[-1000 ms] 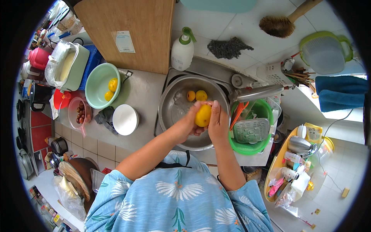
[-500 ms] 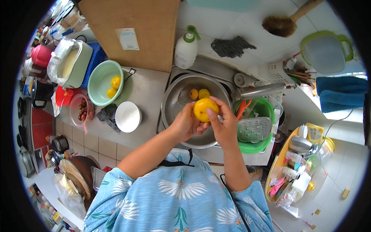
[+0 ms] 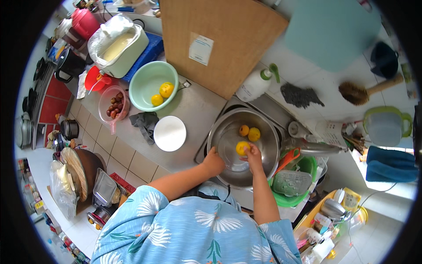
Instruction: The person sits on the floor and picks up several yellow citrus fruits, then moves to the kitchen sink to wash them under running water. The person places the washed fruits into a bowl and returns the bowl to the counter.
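Nearest, the left hand (image 3: 214, 161) is curled closed on the near-left rim of the steel basin (image 3: 223, 134). Just right, the right hand (image 3: 253, 159) pinches a yellow fruit (image 3: 241, 148) between thumb and fingers, inside the basin's outline; whether it touches metal I cannot tell. Beyond lie two more fruits (image 3: 254, 134), side by side; farther, a white pump bottle (image 3: 253, 86).

There are five yellow fruits (image 3: 254, 134), one steel basin (image 3: 227, 132), perhaps ten brown fruits (image 3: 115, 105).
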The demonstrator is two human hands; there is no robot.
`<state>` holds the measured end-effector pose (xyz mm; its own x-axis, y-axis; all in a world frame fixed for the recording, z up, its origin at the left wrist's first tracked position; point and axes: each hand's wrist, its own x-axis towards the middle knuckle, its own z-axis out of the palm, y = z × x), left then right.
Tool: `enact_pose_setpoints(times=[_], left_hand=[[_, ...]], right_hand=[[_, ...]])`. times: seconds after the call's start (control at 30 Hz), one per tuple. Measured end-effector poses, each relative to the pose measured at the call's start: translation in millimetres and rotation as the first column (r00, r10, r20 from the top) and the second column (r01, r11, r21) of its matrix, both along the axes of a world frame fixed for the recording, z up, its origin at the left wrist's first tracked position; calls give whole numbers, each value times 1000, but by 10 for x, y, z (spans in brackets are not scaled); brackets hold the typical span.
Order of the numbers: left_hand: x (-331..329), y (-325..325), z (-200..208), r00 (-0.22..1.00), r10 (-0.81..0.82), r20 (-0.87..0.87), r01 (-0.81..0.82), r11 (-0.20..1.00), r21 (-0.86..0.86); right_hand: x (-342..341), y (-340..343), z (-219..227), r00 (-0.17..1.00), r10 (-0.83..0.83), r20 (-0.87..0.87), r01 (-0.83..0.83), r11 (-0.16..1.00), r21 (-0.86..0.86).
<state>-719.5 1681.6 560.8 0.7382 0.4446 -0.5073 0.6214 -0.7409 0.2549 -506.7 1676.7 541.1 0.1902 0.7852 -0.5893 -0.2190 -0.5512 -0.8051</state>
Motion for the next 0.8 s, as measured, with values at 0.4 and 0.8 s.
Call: enact_pose_setpoints(times=[0.4,0.8], left_hand=[[-86,-178,-350,747,323,582,-297,944,-142],[-154,174,157,895,245,373,-182,963,-197]], right_hand=[[-2375,1878,1171,540,198,818,-812,380,443],[-1820,1614,563,553,40,832,-743,475,471]])
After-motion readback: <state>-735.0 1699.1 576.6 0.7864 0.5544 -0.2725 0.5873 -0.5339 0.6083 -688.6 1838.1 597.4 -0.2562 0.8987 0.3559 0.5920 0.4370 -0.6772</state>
